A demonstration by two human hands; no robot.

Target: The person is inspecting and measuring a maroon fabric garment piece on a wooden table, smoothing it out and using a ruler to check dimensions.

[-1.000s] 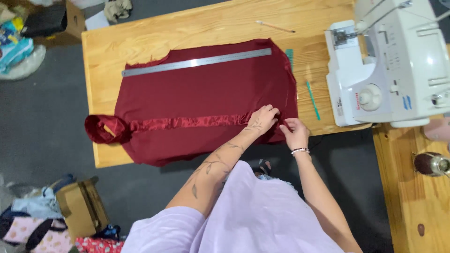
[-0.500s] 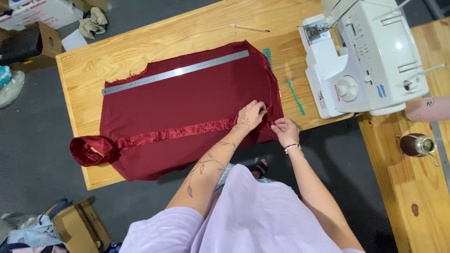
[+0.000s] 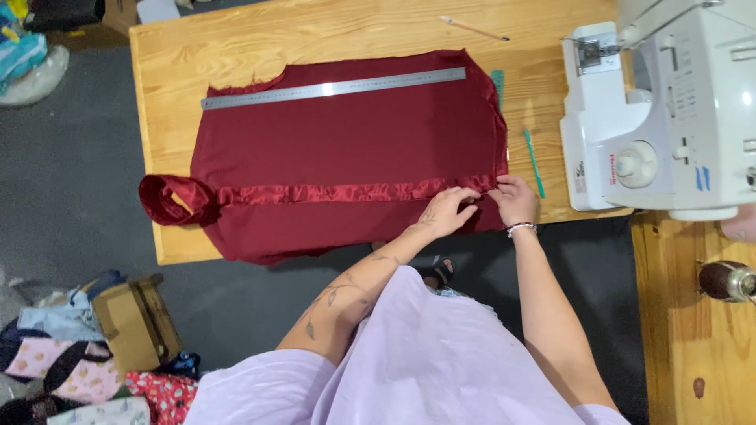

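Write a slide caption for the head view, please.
Both hands pinch a satin strip on maroon cloth.

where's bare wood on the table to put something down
Bare wooden table lies left of the dark red fabric, and along the far edge beside the pencil. Crowded at the near right corner: both hands and the white sewing machine.

Two hands are showing, the left hand and the right hand, both lying on one dark red cloth that is carrying one shiny satin strip. One metal ruler is lying across it. One pencil and one white sewing machine are sitting on the wooden table, along with what is probably two teal strips, though the upper one is barely showing
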